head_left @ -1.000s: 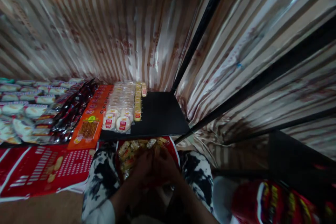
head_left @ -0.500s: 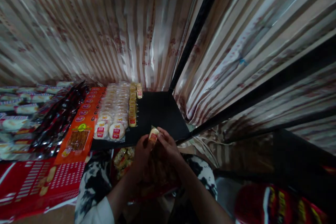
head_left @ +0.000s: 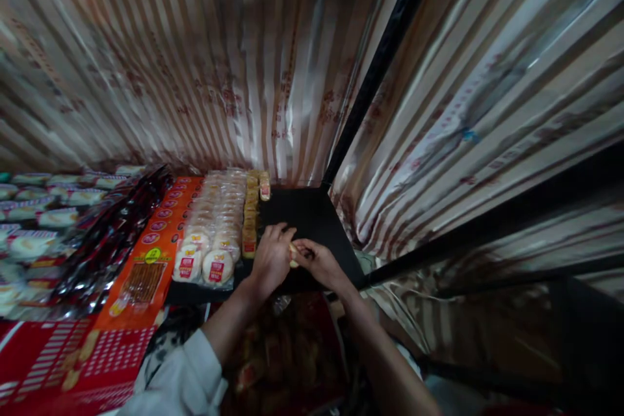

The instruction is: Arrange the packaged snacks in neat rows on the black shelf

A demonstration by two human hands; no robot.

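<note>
Over the black shelf's front edge, my left hand [head_left: 273, 259] and my right hand [head_left: 319, 264] meet around one small wrapped snack [head_left: 293, 256]. Only a pale yellow part of it shows between them. Bent fingers of my left hand cover its left side; my right thumb and fingers pinch it from the right. Just left of my hands, a row of similar yellow wrapped snacks [head_left: 250, 221] runs back along the shelf [head_left: 297, 211], with one more snack [head_left: 264, 186] beside its far end. Below my forearms lies a dim red bag [head_left: 336, 331] with several wrapped snacks inside.
Further left are rows of round white wrapped crackers [head_left: 217, 268], an orange snack packet [head_left: 131, 273], dark shiny packets [head_left: 117, 234] and white-wrapped snacks [head_left: 58, 218]. A red packet [head_left: 43, 364] hangs at the front left. Dark metal posts [head_left: 380, 65] and striped sheeting [head_left: 234, 78] enclose the shelf.
Both hands have moved forward from above the bag to the shelf, carrying the snack. My left hand now covers more of it. The camera view has shifted slightly.
</note>
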